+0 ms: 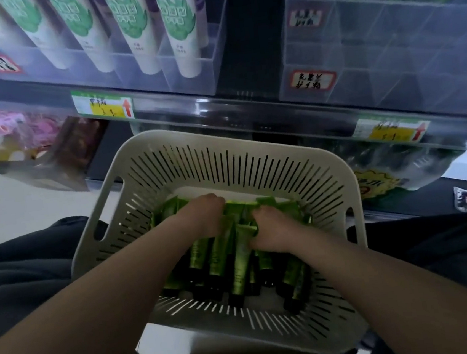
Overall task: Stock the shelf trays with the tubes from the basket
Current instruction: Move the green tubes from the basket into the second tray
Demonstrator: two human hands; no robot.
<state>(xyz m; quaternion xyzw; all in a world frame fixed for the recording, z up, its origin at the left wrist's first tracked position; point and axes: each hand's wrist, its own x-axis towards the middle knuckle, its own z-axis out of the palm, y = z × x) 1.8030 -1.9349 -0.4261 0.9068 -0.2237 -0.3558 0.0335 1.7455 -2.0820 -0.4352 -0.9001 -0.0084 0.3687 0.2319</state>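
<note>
Left hand: left hand (202,216) is down inside the basket, knuckles up, fingers curled over the flat crimped ends of the tubes at the far left of the pile; its fingertips are hidden.
Right hand: right hand (274,230) is just beside it, fingers curled tight round the ends of tubes in the middle of the pile.
Tubes: green tubes (235,260) with dark caps lie side by side on the basket floor, caps toward the person, crimped ends toward the shelf.
Basket: pale slotted basket (222,137) sits between the person's knees, close against the shelf front.
Legs: dark trousers (20,271) on both sides of the basket.
Trays, right: clear divided trays (385,45) above the basket; the upper one holds more green tubes, blurred. A handwritten label (312,79) is stuck on the front.
Trays, left: a clear tray (187,75) holds white tubes (136,28) with a green leaf print, standing cap down.
Shelf edge: a yellow price tag (103,105) with a red arrow.
</note>
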